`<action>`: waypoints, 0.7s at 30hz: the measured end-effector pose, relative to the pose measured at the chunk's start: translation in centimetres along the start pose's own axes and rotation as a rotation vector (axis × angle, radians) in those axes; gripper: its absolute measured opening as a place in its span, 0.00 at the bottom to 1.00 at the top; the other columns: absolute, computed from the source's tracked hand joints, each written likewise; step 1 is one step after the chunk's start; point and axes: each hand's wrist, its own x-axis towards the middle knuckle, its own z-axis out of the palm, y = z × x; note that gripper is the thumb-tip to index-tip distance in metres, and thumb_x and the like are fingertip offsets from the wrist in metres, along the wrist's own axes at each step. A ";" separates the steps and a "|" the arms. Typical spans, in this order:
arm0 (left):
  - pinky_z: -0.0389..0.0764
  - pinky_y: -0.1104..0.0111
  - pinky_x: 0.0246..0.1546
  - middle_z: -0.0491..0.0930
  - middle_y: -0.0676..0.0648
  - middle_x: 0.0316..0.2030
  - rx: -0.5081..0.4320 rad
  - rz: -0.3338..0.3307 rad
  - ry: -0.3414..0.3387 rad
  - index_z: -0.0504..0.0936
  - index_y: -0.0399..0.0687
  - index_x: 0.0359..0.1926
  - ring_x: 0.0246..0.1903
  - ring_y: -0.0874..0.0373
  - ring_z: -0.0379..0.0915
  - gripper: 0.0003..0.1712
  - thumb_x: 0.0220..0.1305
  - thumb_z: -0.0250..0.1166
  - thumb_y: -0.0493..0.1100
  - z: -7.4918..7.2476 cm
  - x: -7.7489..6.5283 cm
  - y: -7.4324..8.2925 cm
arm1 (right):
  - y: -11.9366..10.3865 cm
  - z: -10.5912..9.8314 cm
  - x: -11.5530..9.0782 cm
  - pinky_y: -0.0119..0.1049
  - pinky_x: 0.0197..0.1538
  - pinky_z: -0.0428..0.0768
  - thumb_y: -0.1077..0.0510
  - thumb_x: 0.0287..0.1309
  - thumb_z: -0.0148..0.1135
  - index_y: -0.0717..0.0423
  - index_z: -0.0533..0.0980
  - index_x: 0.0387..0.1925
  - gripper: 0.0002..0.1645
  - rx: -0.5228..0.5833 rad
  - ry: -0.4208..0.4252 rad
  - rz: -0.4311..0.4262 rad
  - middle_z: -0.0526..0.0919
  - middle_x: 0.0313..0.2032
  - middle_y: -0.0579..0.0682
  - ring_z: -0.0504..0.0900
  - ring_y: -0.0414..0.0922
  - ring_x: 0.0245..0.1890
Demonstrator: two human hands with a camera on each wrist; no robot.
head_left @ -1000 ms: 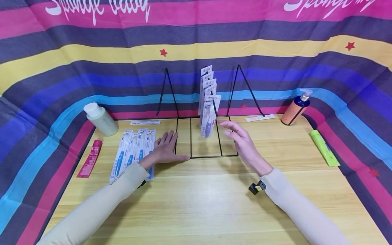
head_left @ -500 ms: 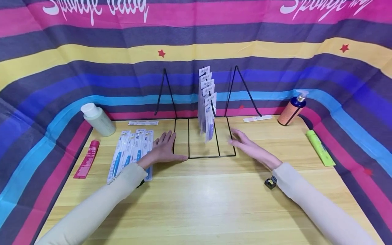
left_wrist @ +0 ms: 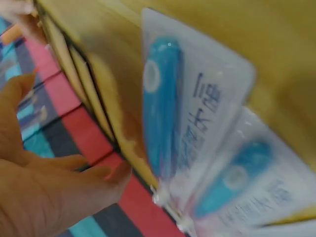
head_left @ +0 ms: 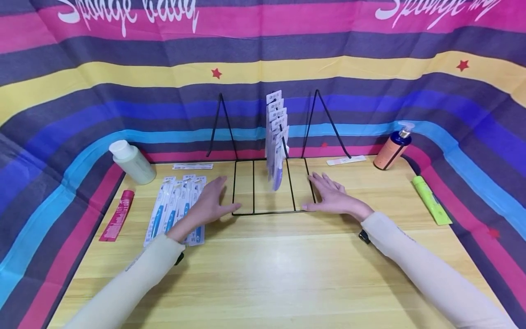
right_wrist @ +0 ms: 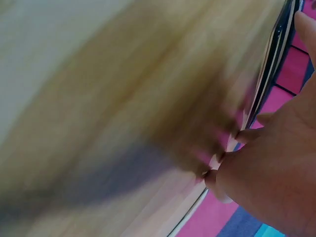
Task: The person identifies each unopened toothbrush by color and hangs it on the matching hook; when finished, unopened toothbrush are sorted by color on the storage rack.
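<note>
A black wire display rack (head_left: 264, 213) stands mid-table, its base flat on the wood. Several packaged toothbrushes (head_left: 274, 137) hang in a row from its hook, the front one with a purple handle. At the rack's left side is my left hand (head_left: 210, 203), thumb spread toward the front left corner; whether it touches the wire I cannot tell. My right hand (head_left: 332, 197) lies at the right side, fingers spread and thumb over the front right corner. Several blue packaged toothbrushes (head_left: 158, 214) lie fanned beside the left hand, also large in the left wrist view. Neither hand grips anything.
On the left are a pale bottle (head_left: 133, 162) and a pink tube (head_left: 117, 217). A pump bottle (head_left: 393, 148) and a green tube (head_left: 431, 201) lie to the right. Flat packages (head_left: 193, 166) lie by the back edge. A striped cloth (head_left: 172, 109) hangs behind.
My left hand has lifted and turned, thumb shifting left along the rack's front corner. The right hand drew away from the hanging toothbrushes to the rack's right side. The front toothbrush has swung sideways.
</note>
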 end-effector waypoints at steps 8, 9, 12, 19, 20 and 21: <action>0.53 0.27 0.73 0.48 0.31 0.85 -0.122 -0.112 0.177 0.51 0.45 0.88 0.82 0.28 0.43 0.51 0.80 0.64 0.61 -4.2 -5.1 -2.6 | 0.0 0.0 -0.2 0.73 0.77 0.39 0.23 0.61 0.70 0.54 0.44 0.89 0.74 -0.058 -0.013 -0.017 0.37 0.88 0.59 0.31 0.63 0.86; 0.54 0.26 0.72 0.48 0.30 0.85 -0.123 -0.132 0.193 0.52 0.45 0.88 0.82 0.27 0.43 0.50 0.81 0.63 0.61 -4.6 -5.7 -3.1 | 0.0 -0.1 -0.2 0.73 0.77 0.39 0.23 0.61 0.70 0.54 0.44 0.89 0.74 -0.060 -0.013 -0.017 0.37 0.88 0.59 0.31 0.63 0.86; 0.54 0.23 0.70 0.47 0.28 0.84 -0.121 -0.206 0.222 0.53 0.47 0.89 0.81 0.24 0.43 0.47 0.83 0.61 0.60 -5.6 -7.4 -5.0 | -0.1 -0.2 -0.4 0.73 0.77 0.39 0.24 0.62 0.70 0.56 0.44 0.89 0.74 -0.064 -0.013 -0.016 0.37 0.88 0.59 0.31 0.62 0.86; 0.60 0.23 0.64 0.51 0.18 0.77 -0.042 -0.396 0.185 0.47 0.41 0.88 0.73 0.19 0.49 0.50 0.82 0.63 0.56 -7.5 -10.2 -8.9 | 0.0 -0.2 -0.3 0.73 0.77 0.40 0.23 0.63 0.69 0.55 0.44 0.89 0.74 -0.074 -0.020 -0.027 0.37 0.88 0.57 0.31 0.62 0.86; 0.63 0.25 0.63 0.54 0.17 0.75 -0.040 -0.408 0.170 0.46 0.39 0.88 0.71 0.20 0.52 0.51 0.81 0.64 0.54 -7.7 -10.3 -9.2 | 0.0 -0.1 -0.3 0.73 0.77 0.40 0.22 0.63 0.69 0.55 0.44 0.89 0.74 -0.074 -0.021 -0.027 0.37 0.88 0.58 0.31 0.62 0.86; 0.66 0.27 0.61 0.57 0.17 0.72 -0.036 -0.419 0.153 0.45 0.37 0.87 0.68 0.21 0.56 0.52 0.81 0.65 0.53 -7.9 -10.4 -9.5 | 0.1 -0.1 -0.3 0.73 0.76 0.40 0.22 0.62 0.68 0.55 0.44 0.89 0.74 -0.076 -0.021 -0.027 0.37 0.88 0.58 0.31 0.62 0.86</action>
